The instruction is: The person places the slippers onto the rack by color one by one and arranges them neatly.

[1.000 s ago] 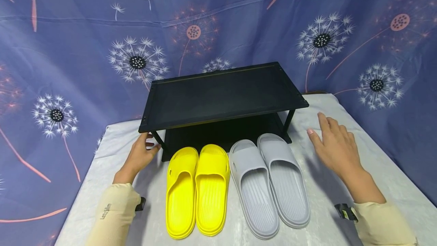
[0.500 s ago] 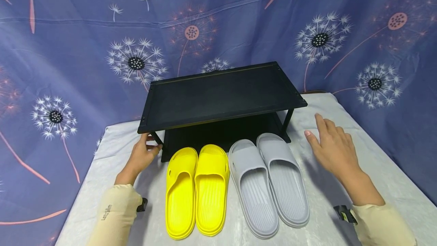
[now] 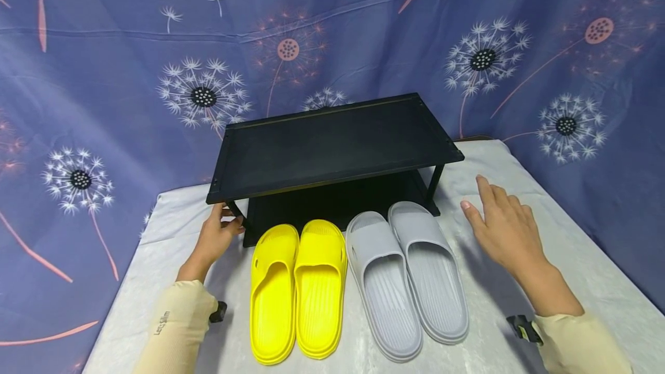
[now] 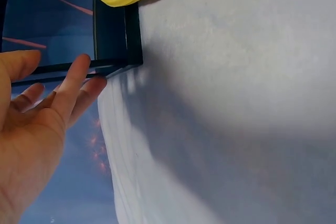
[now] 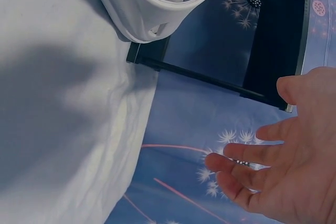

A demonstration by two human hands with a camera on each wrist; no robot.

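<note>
A black two-tier shoe rack (image 3: 337,146) stands at the back of the table. My left hand (image 3: 214,238) is at its left leg, fingers fairly straight and fingertips right at the post; in the left wrist view the palm (image 4: 31,156) faces the camera and the fingers overlap the leg (image 4: 118,67). Part of that hand is hidden under the top board. Out to the right of the rack, my right hand (image 3: 509,229) hovers with spread fingers and holds nothing. A pair of yellow slippers (image 3: 319,305) and a pair of grey slippers (image 3: 441,287) lie side by side before the rack.
A pale cloth (image 3: 228,328) covers the table. Behind it hangs a blue curtain (image 3: 363,33) printed with dandelions. The slippers' toes reach the front edge of the rack's lower board (image 3: 312,206).
The head view has drifted a little, so everything sits slightly further left. Both hands keep nearly the same place against the rack, and the slippers have not moved.
</note>
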